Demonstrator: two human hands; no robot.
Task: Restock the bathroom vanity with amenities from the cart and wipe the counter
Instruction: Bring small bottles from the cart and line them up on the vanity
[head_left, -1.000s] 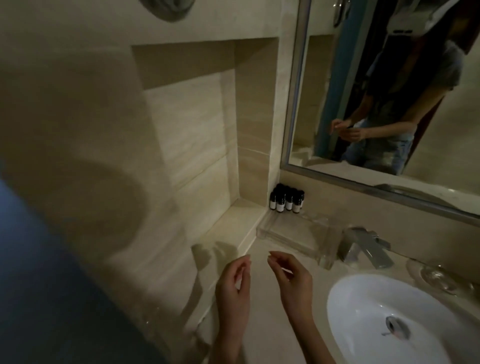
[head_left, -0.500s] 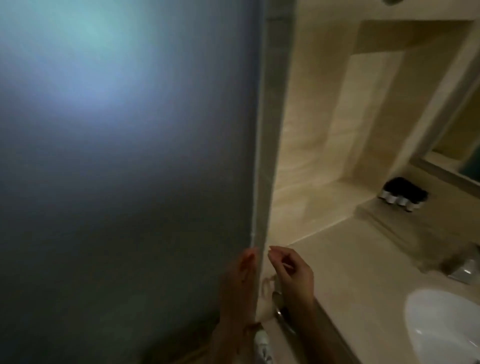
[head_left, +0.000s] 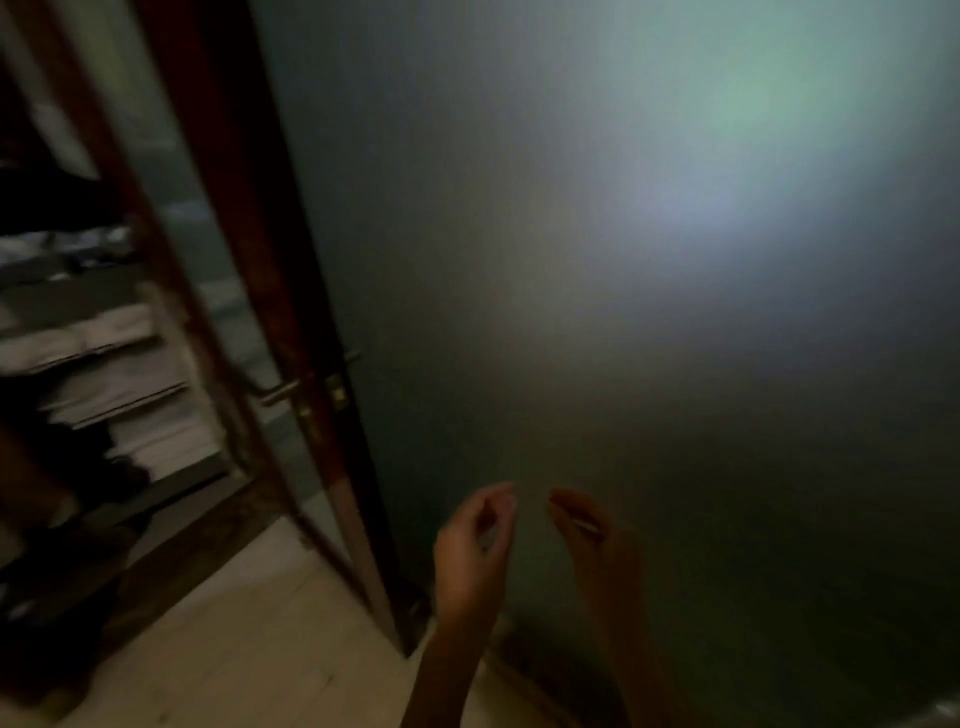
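Observation:
My left hand (head_left: 475, 545) and my right hand (head_left: 592, 540) float side by side low in the frame, in front of a frosted glass door. Both hold nothing, with fingers loosely curled. Beyond the doorway at the far left stands the cart (head_left: 78, 374), dim and blurred, with shelves of stacked white linens (head_left: 140, 415). The vanity, sink and counter are out of view.
The frosted glass door (head_left: 649, 312) fills the right and centre, edged by a dark wooden frame (head_left: 291, 322) with a metal lever handle (head_left: 283, 391). Pale tiled floor (head_left: 249, 649) lies at the lower left, leading to the doorway.
The view has swung left from the vanity and sink to the glass door and doorway; the cart has come into sight. My hands keep the same empty, loosely curled pose.

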